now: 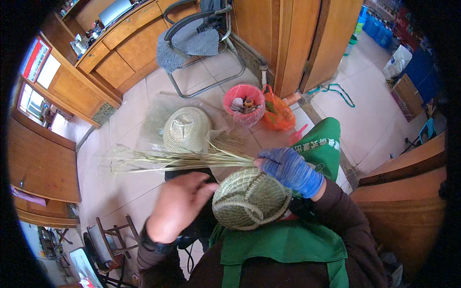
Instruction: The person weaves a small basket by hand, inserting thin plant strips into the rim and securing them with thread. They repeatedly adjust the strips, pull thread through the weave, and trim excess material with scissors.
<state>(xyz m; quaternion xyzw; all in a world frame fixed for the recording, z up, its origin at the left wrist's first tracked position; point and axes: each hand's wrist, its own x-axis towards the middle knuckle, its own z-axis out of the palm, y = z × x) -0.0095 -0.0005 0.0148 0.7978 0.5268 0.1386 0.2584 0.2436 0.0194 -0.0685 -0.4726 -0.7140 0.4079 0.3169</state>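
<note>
My right hand [288,167], in a blue knitted glove with bare fingertips, grips one end of a bundle of long dry grass stalks [187,160]. The stalks point to the left, their far ends fanned out. My bare left hand [182,205] is blurred, just below the bundle, its thumb apart from the fingers; nothing is seen in it. A woven straw basket [237,214] with inner dividing ridges rests on my lap, below the bundle. A second, pale woven piece [185,129], domed with a small loop on top, sits on plastic sheeting on the floor.
A pink-lined bin [244,104] with small items and an orange plastic bag [277,113] stand ahead by the door frame. More thin stalks [230,142] lie on the floor. A metal-framed chair [194,43] is further off; a folding stool [108,241] stands at lower left.
</note>
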